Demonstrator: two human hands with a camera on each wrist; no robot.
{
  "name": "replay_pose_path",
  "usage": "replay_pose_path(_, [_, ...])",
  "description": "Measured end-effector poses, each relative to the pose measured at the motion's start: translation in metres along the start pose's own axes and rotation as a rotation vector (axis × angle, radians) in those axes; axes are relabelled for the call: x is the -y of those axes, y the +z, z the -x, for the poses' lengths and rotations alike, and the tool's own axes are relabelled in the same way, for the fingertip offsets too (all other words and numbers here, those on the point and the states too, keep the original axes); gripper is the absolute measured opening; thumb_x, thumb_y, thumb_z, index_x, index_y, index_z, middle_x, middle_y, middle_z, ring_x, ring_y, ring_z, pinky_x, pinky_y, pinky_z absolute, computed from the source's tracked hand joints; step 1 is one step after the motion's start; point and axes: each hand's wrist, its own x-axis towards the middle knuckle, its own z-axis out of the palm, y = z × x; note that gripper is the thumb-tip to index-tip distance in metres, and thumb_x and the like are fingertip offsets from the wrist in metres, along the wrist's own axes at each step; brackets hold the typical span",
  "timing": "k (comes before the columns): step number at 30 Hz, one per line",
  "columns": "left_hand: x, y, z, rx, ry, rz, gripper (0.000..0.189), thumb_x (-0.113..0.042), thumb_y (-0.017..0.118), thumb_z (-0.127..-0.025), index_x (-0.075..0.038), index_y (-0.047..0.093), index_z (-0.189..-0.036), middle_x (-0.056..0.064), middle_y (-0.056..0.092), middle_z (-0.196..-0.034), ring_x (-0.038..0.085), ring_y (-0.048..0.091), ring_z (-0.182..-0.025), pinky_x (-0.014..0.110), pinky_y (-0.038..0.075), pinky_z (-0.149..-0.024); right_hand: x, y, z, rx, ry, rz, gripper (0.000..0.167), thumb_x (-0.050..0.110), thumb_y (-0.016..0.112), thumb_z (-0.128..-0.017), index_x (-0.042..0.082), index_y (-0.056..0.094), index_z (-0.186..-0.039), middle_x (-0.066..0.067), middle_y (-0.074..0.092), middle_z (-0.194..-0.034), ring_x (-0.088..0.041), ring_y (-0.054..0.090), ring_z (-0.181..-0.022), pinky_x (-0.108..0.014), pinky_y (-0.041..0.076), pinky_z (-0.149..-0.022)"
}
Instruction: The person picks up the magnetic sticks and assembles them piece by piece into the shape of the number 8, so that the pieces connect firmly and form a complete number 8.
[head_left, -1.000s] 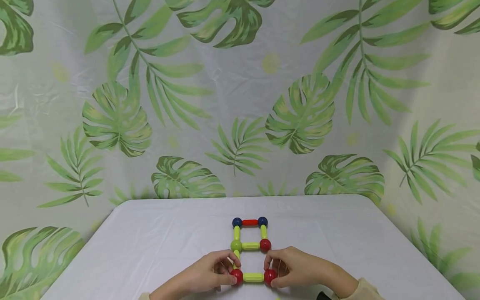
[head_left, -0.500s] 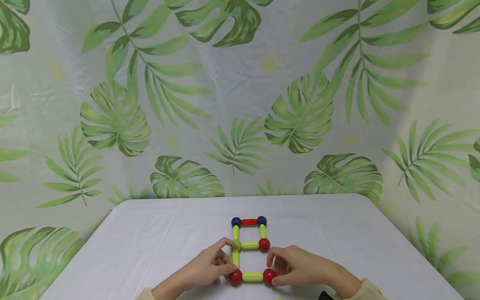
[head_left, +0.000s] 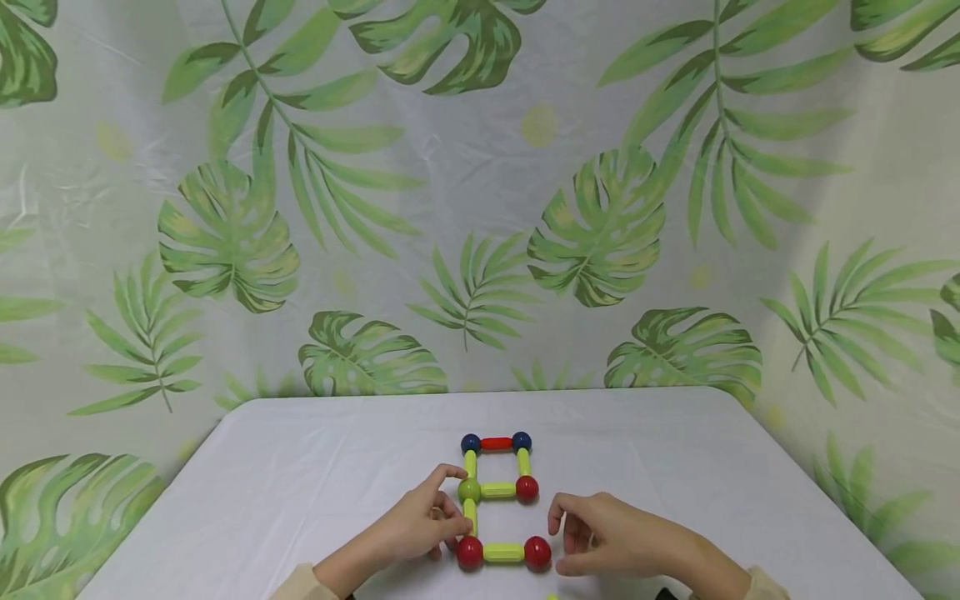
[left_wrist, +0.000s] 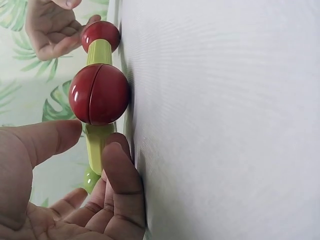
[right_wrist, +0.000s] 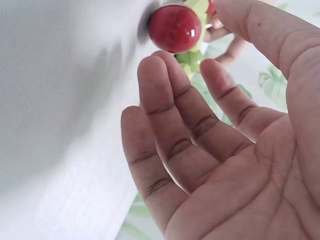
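Note:
A flat frame of magnetic balls and rods lies on the table. Two blue balls (head_left: 470, 443) flank a red rod (head_left: 496, 443) at its far end. Mid-frame, a yellow-green rod (head_left: 498, 491) links a green ball (head_left: 469, 490) to a red ball (head_left: 527, 488). A near left red ball (head_left: 469, 552) joins a near right red ball (head_left: 537, 552) through another rod (head_left: 503, 553). My left hand (head_left: 418, 523) is around the left side rod (left_wrist: 95, 147), index finger by the green ball, fingers loosely bent. My right hand (head_left: 611, 535) stands just right of the near right red ball, holding nothing.
A white cloth covers the table (head_left: 337, 442). Behind it hangs a leaf-patterned curtain (head_left: 480, 200). The tip of a yellow-green piece (head_left: 552, 597) shows at the bottom edge of the head view.
My left hand has let go of the near left red ball and slid up along the side rod. My right hand has released the near right red ball and drawn back to the right.

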Motion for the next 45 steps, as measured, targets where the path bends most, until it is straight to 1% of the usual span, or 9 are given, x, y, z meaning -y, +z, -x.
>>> replay_pose_path(5, [0.003, 0.0, -0.003, -0.002, -0.007, -0.008, 0.064, -0.018, 0.08, -0.098, -0.016, 0.043, -0.15, 0.005, 0.068, -0.095, 0.017, 0.065, -0.07, 0.031, 0.055, -0.059, 0.003, 0.001, 0.008, 0.024, -0.029, 0.001, 0.026, 0.024, 0.081, -0.096, 0.017, 0.063, -0.112, 0.013, 0.064, -0.081, 0.002, 0.057, -0.073, -0.019, 0.05, -0.072])
replay_pose_path(13, [0.001, 0.0, -0.003, 0.001, -0.019, -0.003, 0.064, -0.019, 0.081, -0.098, -0.015, 0.043, -0.15, 0.005, 0.067, -0.095, 0.017, 0.065, -0.071, 0.03, 0.054, -0.059, 0.004, 0.015, 0.017, 0.072, 0.075, -0.071, 0.013, 0.017, 0.078, -0.097, 0.02, 0.07, -0.107, 0.008, 0.064, -0.077, -0.002, 0.056, -0.069, -0.017, 0.046, -0.065])
replay_pose_path(20, [0.001, 0.0, -0.003, -0.003, -0.036, 0.002, 0.066, -0.019, 0.082, -0.097, -0.015, 0.043, -0.15, 0.006, 0.067, -0.095, 0.017, 0.065, -0.072, 0.029, 0.053, -0.058, 0.005, 0.024, 0.017, 0.126, 0.104, -0.111, 0.021, 0.005, 0.077, -0.096, 0.017, 0.073, -0.112, 0.007, 0.062, -0.08, -0.003, 0.057, -0.074, -0.016, 0.049, -0.071])
replay_pose_path(27, [0.001, 0.0, -0.003, -0.003, -0.039, 0.018, 0.066, -0.019, 0.082, -0.096, -0.015, 0.043, -0.15, 0.006, 0.067, -0.094, 0.017, 0.065, -0.071, 0.029, 0.054, -0.058, 0.003, 0.027, 0.017, 0.144, 0.085, -0.119, 0.022, 0.006, 0.078, -0.096, 0.016, 0.073, -0.115, 0.009, 0.064, -0.079, -0.002, 0.057, -0.07, -0.015, 0.052, -0.072])
replay_pose_path(35, [0.002, 0.0, -0.004, -0.002, -0.029, 0.02, 0.066, -0.019, 0.082, -0.097, -0.016, 0.043, -0.15, 0.006, 0.067, -0.095, 0.017, 0.065, -0.071, 0.028, 0.054, -0.059, -0.001, 0.032, 0.014, 0.143, 0.082, -0.141, 0.027, 0.006, 0.078, -0.097, 0.015, 0.071, -0.121, 0.008, 0.064, -0.078, -0.003, 0.056, -0.068, -0.013, 0.052, -0.072])
replay_pose_path(38, [0.002, 0.0, -0.004, 0.004, -0.022, 0.032, 0.066, -0.019, 0.081, -0.097, -0.015, 0.043, -0.15, 0.006, 0.066, -0.095, 0.017, 0.065, -0.072, 0.028, 0.054, -0.059, -0.02, 0.036, 0.007, 0.165, 0.049, -0.134, 0.027, 0.011, 0.078, -0.098, 0.019, 0.071, -0.122, 0.01, 0.065, -0.079, -0.003, 0.057, -0.068, -0.015, 0.054, -0.072])
replay_pose_path(42, [0.003, 0.0, -0.005, 0.015, -0.013, 0.038, 0.067, -0.02, 0.082, -0.097, -0.014, 0.043, -0.15, 0.006, 0.067, -0.095, 0.016, 0.065, -0.072, 0.028, 0.054, -0.06, -0.064, 0.046, -0.008, 0.202, -0.029, -0.134, 0.027, 0.023, 0.078, -0.1, 0.029, 0.07, -0.126, 0.015, 0.066, -0.081, 0.0, 0.059, -0.069, -0.017, 0.057, -0.071])
replay_pose_path(44, [0.004, -0.001, -0.005, 0.025, -0.012, 0.022, 0.068, -0.024, 0.082, -0.097, -0.013, 0.042, -0.151, 0.004, 0.067, -0.096, 0.015, 0.066, -0.072, 0.027, 0.056, -0.061, -0.077, 0.05, -0.012, 0.204, -0.033, -0.15, 0.027, 0.025, 0.078, -0.1, 0.032, 0.071, -0.125, 0.015, 0.066, -0.08, -0.001, 0.058, -0.068, -0.018, 0.057, -0.07])
replay_pose_path(45, [0.003, -0.002, -0.005, 0.028, -0.01, 0.019, 0.068, -0.025, 0.082, -0.097, -0.013, 0.041, -0.15, 0.004, 0.067, -0.096, 0.015, 0.066, -0.072, 0.027, 0.056, -0.061, -0.084, 0.051, -0.014, 0.21, -0.051, -0.156, 0.027, 0.027, 0.078, -0.1, 0.033, 0.07, -0.125, 0.017, 0.066, -0.08, 0.001, 0.058, -0.068, -0.016, 0.056, -0.069])
